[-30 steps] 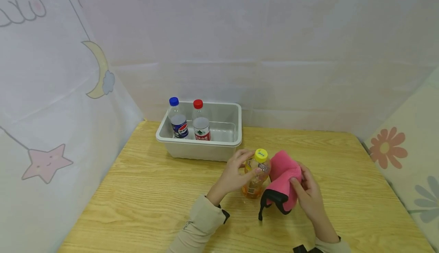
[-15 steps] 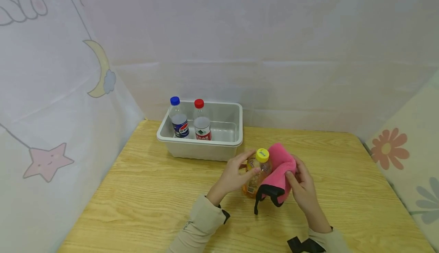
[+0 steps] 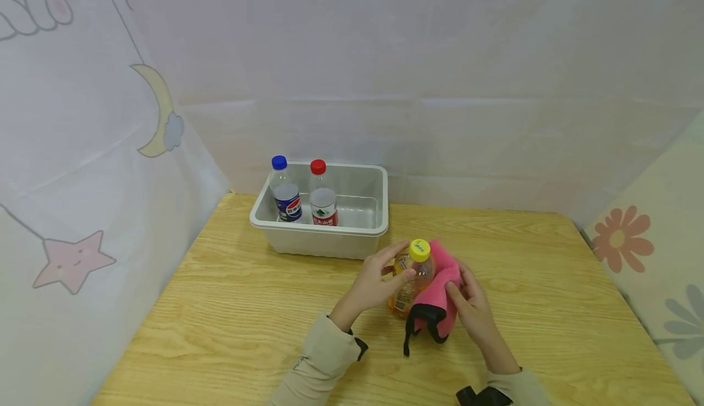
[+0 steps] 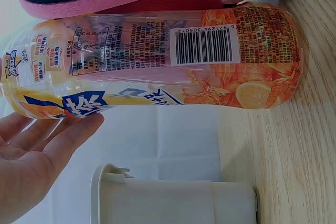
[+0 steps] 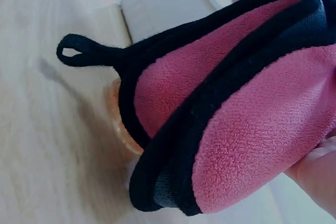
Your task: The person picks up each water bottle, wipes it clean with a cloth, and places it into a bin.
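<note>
A plastic drink bottle [image 3: 411,284] with a yellow cap [image 3: 420,250] and orange liquid stands upright on the wooden table. My left hand [image 3: 376,280] holds it near the top, fingers behind and thumb in front. The left wrist view shows its barcode label [image 4: 205,45], with fruit printed beside it. In my right hand [image 3: 474,308] is a folded pink cleaning cloth [image 3: 443,287], gripped between thumb and fingers against the bottle's right side. Black edging and a small hanging loop [image 5: 86,51] show clearly in the right wrist view, where the cloth hides most of the bottle.
Behind the bottle, to the left, stands a light grey plastic bin [image 3: 319,242]. Inside it are a blue-capped bottle [image 3: 287,201] and a red-capped bottle [image 3: 323,204]. A printed white curtain [image 3: 467,118] surrounds the table [image 3: 231,320] at the back and sides.
My right hand has moved left with the pink cloth, bringing it closer against the bottle; the cloth went up, then down. My left hand and the bottle have stayed nearly still.
</note>
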`<state>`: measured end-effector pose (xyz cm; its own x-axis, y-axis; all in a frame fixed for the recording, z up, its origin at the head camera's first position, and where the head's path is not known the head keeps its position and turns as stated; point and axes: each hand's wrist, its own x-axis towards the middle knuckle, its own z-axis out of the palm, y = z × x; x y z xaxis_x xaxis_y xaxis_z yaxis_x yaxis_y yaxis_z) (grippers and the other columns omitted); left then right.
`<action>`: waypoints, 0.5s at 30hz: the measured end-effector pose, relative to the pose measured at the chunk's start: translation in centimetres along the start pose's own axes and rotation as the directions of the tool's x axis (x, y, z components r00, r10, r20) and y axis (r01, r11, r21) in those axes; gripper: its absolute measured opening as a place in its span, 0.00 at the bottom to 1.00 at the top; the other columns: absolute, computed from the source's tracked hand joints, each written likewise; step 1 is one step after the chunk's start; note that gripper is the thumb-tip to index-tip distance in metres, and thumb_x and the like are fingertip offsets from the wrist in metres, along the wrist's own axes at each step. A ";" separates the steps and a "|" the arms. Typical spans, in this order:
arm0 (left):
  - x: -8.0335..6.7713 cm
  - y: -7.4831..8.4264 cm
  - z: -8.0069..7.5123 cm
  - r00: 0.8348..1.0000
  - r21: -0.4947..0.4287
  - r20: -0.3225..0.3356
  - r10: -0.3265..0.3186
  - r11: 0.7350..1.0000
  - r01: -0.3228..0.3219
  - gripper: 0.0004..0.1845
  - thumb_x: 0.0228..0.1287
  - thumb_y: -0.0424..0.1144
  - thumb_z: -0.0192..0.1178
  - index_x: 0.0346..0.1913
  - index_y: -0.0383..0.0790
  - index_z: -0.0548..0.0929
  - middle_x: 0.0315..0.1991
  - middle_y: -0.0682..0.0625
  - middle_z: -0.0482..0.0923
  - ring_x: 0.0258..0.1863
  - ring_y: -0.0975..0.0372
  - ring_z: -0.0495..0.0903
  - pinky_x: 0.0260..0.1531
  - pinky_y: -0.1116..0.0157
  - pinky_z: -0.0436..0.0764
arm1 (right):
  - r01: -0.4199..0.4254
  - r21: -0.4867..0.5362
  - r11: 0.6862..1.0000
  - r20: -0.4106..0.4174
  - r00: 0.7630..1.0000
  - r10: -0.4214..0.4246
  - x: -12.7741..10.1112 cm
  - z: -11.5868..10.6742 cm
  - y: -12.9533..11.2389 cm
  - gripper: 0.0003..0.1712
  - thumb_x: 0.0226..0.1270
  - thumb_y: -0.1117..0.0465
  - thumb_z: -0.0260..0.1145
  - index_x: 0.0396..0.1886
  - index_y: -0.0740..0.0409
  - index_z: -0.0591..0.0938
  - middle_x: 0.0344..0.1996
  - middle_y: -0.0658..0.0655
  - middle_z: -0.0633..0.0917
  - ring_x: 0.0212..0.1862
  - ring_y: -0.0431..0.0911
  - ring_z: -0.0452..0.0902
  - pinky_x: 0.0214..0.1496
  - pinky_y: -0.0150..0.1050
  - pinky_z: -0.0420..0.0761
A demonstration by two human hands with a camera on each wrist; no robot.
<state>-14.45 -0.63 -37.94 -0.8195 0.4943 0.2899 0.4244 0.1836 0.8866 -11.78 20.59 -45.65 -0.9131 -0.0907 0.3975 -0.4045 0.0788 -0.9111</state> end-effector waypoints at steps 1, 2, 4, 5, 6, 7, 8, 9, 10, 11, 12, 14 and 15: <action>0.0 0.0 0.0 1.000 0.000 0.001 -0.001 1.000 0.001 0.26 0.64 0.33 0.56 0.63 0.30 0.65 0.62 0.39 0.64 0.59 0.50 0.66 0.49 0.56 0.76 | -0.011 -0.019 1.000 0.001 1.000 0.011 0.0 0.0 0.1 0.22 0.70 0.72 0.47 0.61 0.74 0.59 0.41 0.43 0.78 0.40 0.34 0.75 0.37 0.26 0.78; 0.0 0.0 0.0 1.000 0.000 0.003 -0.004 1.000 0.004 0.26 0.64 0.33 0.55 0.63 0.30 0.65 0.62 0.39 0.64 0.59 0.50 0.66 0.49 0.56 0.76 | -0.025 -0.042 0.999 -0.006 1.000 0.024 -0.1 0.0 0.2 0.22 0.70 0.71 0.47 0.61 0.74 0.60 0.41 0.42 0.78 0.40 0.33 0.75 0.37 0.25 0.78; 0.0 0.0 0.0 1.000 -0.002 0.007 -0.008 1.000 0.008 0.26 0.64 0.33 0.55 0.63 0.30 0.65 0.62 0.39 0.64 0.59 0.50 0.66 0.49 0.56 0.76 | -0.055 -0.067 0.996 -0.033 0.998 0.053 -0.2 -0.2 0.3 0.21 0.69 0.71 0.49 0.60 0.74 0.62 0.39 0.41 0.79 0.38 0.33 0.75 0.36 0.25 0.78; 0.0 0.0 0.0 1.000 -0.004 0.010 -0.010 1.000 0.010 0.26 0.64 0.33 0.55 0.63 0.30 0.64 0.62 0.38 0.64 0.59 0.50 0.66 0.49 0.56 0.75 | -0.068 -0.079 0.995 -0.050 0.997 0.064 -0.2 -0.3 0.3 0.20 0.69 0.71 0.50 0.59 0.72 0.63 0.38 0.40 0.79 0.37 0.33 0.76 0.35 0.25 0.78; 0.0 0.0 0.0 1.000 -0.005 0.014 -0.010 1.000 0.010 0.26 0.64 0.33 0.55 0.63 0.30 0.64 0.62 0.38 0.64 0.59 0.49 0.66 0.49 0.55 0.75 | -0.073 -0.088 0.993 -0.065 0.996 0.068 -0.3 -0.5 0.2 0.20 0.68 0.71 0.50 0.59 0.71 0.64 0.38 0.40 0.79 0.37 0.33 0.76 0.35 0.25 0.77; 0.0 0.0 0.0 1.000 -0.006 0.016 -0.009 1.000 0.009 0.25 0.64 0.32 0.55 0.63 0.30 0.64 0.62 0.38 0.64 0.59 0.49 0.66 0.49 0.55 0.75 | -0.073 -0.095 0.993 -0.079 0.995 0.066 -0.4 -0.8 0.2 0.19 0.68 0.72 0.51 0.58 0.69 0.66 0.37 0.39 0.80 0.36 0.33 0.76 0.34 0.25 0.77; -0.1 0.0 0.0 1.000 -0.007 0.018 -0.008 1.000 0.008 0.25 0.64 0.32 0.55 0.63 0.30 0.64 0.62 0.38 0.64 0.59 0.49 0.66 0.49 0.55 0.75 | -0.069 -0.095 0.993 -0.090 0.994 0.060 -0.5 -1.0 0.1 0.19 0.67 0.72 0.51 0.58 0.68 0.67 0.36 0.40 0.80 0.36 0.33 0.76 0.34 0.24 0.77; -0.1 0.0 0.0 1.000 -0.009 0.020 -0.006 1.000 0.006 0.25 0.64 0.32 0.55 0.63 0.29 0.64 0.62 0.37 0.64 0.59 0.48 0.67 0.50 0.55 0.75 | -0.055 -0.089 0.994 -0.095 0.994 0.046 -0.5 -1.4 -0.1 0.19 0.67 0.73 0.51 0.57 0.67 0.67 0.37 0.40 0.81 0.35 0.33 0.77 0.33 0.24 0.77; -0.1 0.0 -0.1 1.000 -0.011 0.022 -0.004 1.000 0.005 0.25 0.64 0.32 0.55 0.63 0.29 0.64 0.61 0.37 0.64 0.58 0.48 0.67 0.50 0.54 0.75 | -0.034 -0.092 0.995 -0.095 0.995 0.025 -0.6 -1.7 -0.3 0.19 0.66 0.75 0.51 0.57 0.67 0.68 0.37 0.41 0.81 0.35 0.33 0.77 0.33 0.24 0.77; 0.0 0.0 -0.1 1.000 -0.010 0.023 -0.001 1.000 0.001 0.25 0.64 0.32 0.54 0.63 0.29 0.64 0.61 0.37 0.64 0.58 0.47 0.67 0.50 0.54 0.75 | -0.008 -0.105 0.994 -0.092 0.996 -0.002 -0.7 -2.1 -0.4 0.20 0.65 0.76 0.51 0.57 0.67 0.68 0.37 0.41 0.81 0.34 0.33 0.77 0.32 0.24 0.77; 0.0 0.0 -0.1 1.000 -0.009 0.023 0.001 1.000 -0.001 0.25 0.64 0.32 0.54 0.63 0.29 0.64 0.61 0.37 0.64 0.58 0.47 0.67 0.50 0.54 0.75 | 0.018 -0.112 0.994 -0.085 0.996 -0.028 -0.8 -2.5 -0.6 0.20 0.64 0.78 0.50 0.56 0.69 0.68 0.37 0.42 0.81 0.34 0.33 0.77 0.32 0.24 0.77; 0.0 0.0 -0.2 1.000 -0.011 0.023 0.002 1.000 -0.002 0.25 0.64 0.32 0.54 0.63 0.29 0.64 0.61 0.37 0.64 0.58 0.47 0.67 0.50 0.54 0.75 | 0.057 -0.156 0.986 -0.074 0.995 -0.069 -0.9 -3.3 -1.0 0.21 0.62 0.80 0.51 0.56 0.71 0.68 0.37 0.42 0.81 0.33 0.33 0.77 0.31 0.23 0.77; 0.0 0.0 -0.2 1.000 -0.010 0.024 0.003 1.000 -0.002 0.25 0.64 0.32 0.54 0.63 0.29 0.64 0.61 0.37 0.64 0.58 0.47 0.67 0.50 0.53 0.75 | 0.072 -0.182 0.981 -0.066 0.994 -0.086 -1.0 -3.8 -1.2 0.21 0.61 0.81 0.51 0.56 0.73 0.68 0.38 0.41 0.81 0.33 0.33 0.76 0.31 0.23 0.77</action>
<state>-14.51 -0.82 -37.91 -0.8090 0.5149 0.2835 0.4225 0.1740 0.8895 -10.60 24.31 -44.54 -0.8764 -0.0314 0.4805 -0.4722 0.2518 -0.8448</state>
